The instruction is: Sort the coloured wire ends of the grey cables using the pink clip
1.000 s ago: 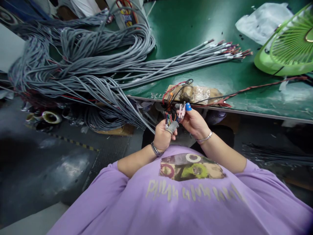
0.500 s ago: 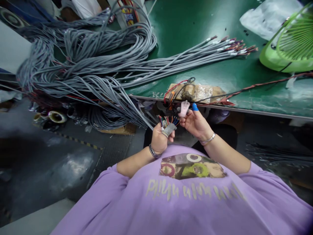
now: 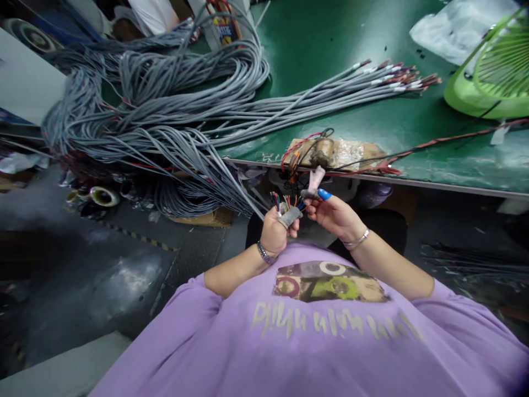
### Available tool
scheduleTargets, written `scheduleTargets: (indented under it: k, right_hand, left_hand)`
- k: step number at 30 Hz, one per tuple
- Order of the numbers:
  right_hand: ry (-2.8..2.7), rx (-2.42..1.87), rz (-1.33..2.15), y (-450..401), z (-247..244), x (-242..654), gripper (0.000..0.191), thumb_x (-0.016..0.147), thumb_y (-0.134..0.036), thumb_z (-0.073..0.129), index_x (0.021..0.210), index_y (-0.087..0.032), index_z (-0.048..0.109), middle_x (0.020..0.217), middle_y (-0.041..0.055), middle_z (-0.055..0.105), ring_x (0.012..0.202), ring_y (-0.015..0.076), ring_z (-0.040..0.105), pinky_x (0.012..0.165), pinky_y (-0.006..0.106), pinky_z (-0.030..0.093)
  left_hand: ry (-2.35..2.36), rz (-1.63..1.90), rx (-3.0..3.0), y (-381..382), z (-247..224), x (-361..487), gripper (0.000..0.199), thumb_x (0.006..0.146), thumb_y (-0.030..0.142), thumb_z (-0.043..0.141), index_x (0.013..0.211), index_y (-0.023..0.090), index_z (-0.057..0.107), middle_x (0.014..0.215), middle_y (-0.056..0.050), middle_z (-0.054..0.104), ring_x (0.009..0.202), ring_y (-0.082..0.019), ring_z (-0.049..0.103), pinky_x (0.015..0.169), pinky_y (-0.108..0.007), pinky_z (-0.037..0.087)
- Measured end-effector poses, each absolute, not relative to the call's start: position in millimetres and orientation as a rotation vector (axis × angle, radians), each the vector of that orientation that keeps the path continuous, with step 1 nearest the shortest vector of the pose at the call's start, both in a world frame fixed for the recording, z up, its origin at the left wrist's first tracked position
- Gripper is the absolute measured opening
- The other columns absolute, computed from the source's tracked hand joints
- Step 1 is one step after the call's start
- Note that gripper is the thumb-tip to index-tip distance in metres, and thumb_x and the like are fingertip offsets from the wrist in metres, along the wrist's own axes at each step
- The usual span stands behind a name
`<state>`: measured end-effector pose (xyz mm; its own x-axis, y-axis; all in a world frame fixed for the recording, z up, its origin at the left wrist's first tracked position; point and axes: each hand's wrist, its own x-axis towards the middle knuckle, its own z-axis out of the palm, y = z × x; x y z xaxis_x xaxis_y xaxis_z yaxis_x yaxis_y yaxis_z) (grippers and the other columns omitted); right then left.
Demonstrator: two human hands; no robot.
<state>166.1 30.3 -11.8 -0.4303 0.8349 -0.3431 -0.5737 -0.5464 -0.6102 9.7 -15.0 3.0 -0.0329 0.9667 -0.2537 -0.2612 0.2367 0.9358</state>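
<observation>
My left hand (image 3: 275, 234) is closed around the end of a grey cable, with a short, flat grey piece (image 3: 290, 216) showing between thumb and fingers. Thin coloured wires (image 3: 288, 202) fan out above that piece. Beside them on the right, my right hand (image 3: 336, 218) has its thumb and forefinger pinched together close to the wire tips; whatever lies between them is too small to make out. A blue cover (image 3: 324, 194) sits on the thumb, and a pale pink wrap (image 3: 316, 179) shows at the forefinger.
Bundled grey cables (image 3: 165, 105) spread over the green table (image 3: 306, 33), their stripped ends (image 3: 409, 80) pointing right. A brown block with tape (image 3: 347, 153) and wires lies at the table edge. A green fan (image 3: 487, 77) and plastic bag (image 3: 450, 33) stand at right.
My right thumb has come down against the forefinger near the wire tips, where the two were apart before. My left hand keeps hold of the cable end. The view has shifted slightly.
</observation>
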Motion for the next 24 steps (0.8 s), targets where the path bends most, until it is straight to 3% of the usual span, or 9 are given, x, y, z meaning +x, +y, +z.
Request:
scheduleTargets:
  k: [5, 9, 12, 14, 16, 18, 20, 24]
  right_hand:
    - [-0.538, -0.796, 2.007, 26.7, -14.2, 168.5, 0.03, 0.067, -0.044, 0.082, 0.08, -0.02, 0.07, 0.076, 0.0002, 0.07, 0.062, 0.0095, 0.055, 0.056, 0.022, 0.044]
    - [-0.59, -0.849, 1.911, 25.5, -17.7, 178.3, 0.032, 0.065, -0.045, 0.083, 0.082, -0.019, 0.072, 0.08, 0.0009, 0.07, 0.063, 0.0094, 0.057, 0.058, 0.023, 0.047]
    - [-0.66, -0.928, 1.737, 25.0, -18.5, 189.8, 0.03, 0.067, -0.043, 0.084, 0.082, -0.02, 0.071, 0.081, 0.0004, 0.071, 0.065, 0.0091, 0.058, 0.062, 0.022, 0.048]
    - [-0.733, -1.012, 1.583, 23.5, -17.8, 196.5, 0.026, 0.068, -0.04, 0.084, 0.08, -0.021, 0.072, 0.08, 0.0, 0.072, 0.066, 0.0089, 0.058, 0.064, 0.022, 0.048]
    - [-0.856, -1.08, 1.427, 20.1, -16.3, 200.0, 0.02, 0.072, -0.039, 0.082, 0.08, -0.022, 0.073, 0.078, -0.0004, 0.071, 0.065, 0.0093, 0.057, 0.064, 0.022, 0.047]
    - [-1.005, -1.113, 1.314, 14.3, -13.3, 199.0, 0.016, 0.076, -0.038, 0.079, 0.083, -0.023, 0.075, 0.075, -0.0009, 0.07, 0.063, 0.0105, 0.055, 0.063, 0.025, 0.047]
    - [-1.133, -1.103, 1.282, 6.7, -8.4, 193.4, 0.016, 0.078, -0.037, 0.077, 0.087, -0.025, 0.076, 0.077, -0.0004, 0.07, 0.065, 0.0126, 0.056, 0.064, 0.027, 0.048]
    - [-1.249, -0.974, 1.42, -5.4, 3.4, 176.2, 0.026, 0.072, -0.037, 0.084, 0.094, -0.025, 0.075, 0.082, 0.0019, 0.071, 0.069, 0.0167, 0.061, 0.065, 0.031, 0.052]
  left_hand:
    - [1.191, 1.126, 0.778, -14.3, 0.9, 11.7, 0.045, 0.067, 0.055, 0.078, 0.074, 0.017, 0.055, 0.053, 0.005, 0.058, 0.036, -0.006, 0.047, 0.035, -0.018, 0.031]
    - [1.152, 1.114, 0.787, -8.8, -5.1, 14.3, 0.046, 0.068, 0.057, 0.078, 0.079, 0.016, 0.059, 0.057, 0.003, 0.063, 0.045, -0.009, 0.058, 0.043, -0.019, 0.036]
    - [1.069, 1.163, 0.832, -3.4, -9.6, 17.7, 0.043, 0.07, 0.054, 0.079, 0.085, 0.016, 0.066, 0.076, -0.004, 0.073, 0.071, -0.013, 0.069, 0.063, -0.022, 0.049]
    - [1.043, 1.211, 0.876, -1.3, -11.1, 19.8, 0.04, 0.073, 0.051, 0.077, 0.091, 0.017, 0.07, 0.095, -0.007, 0.076, 0.093, -0.016, 0.07, 0.077, -0.023, 0.05]
    - [1.047, 1.221, 0.894, -1.1, -11.7, 21.1, 0.037, 0.077, 0.049, 0.075, 0.098, 0.018, 0.071, 0.108, -0.009, 0.074, 0.101, -0.017, 0.068, 0.079, -0.024, 0.05]
    - [1.073, 1.182, 0.908, -2.6, -12.4, 21.8, 0.035, 0.079, 0.046, 0.073, 0.101, 0.019, 0.071, 0.108, -0.009, 0.074, 0.091, -0.016, 0.069, 0.067, -0.022, 0.048]
    - [1.101, 1.127, 0.963, -4.8, -14.0, 21.8, 0.032, 0.08, 0.042, 0.072, 0.1, 0.018, 0.07, 0.093, -0.008, 0.074, 0.076, -0.014, 0.066, 0.057, -0.02, 0.044]
    - [1.078, 1.042, 1.114, -7.8, -19.5, 19.5, 0.026, 0.076, 0.031, 0.073, 0.098, 0.017, 0.068, 0.076, -0.002, 0.067, 0.06, -0.011, 0.059, 0.056, -0.021, 0.047]
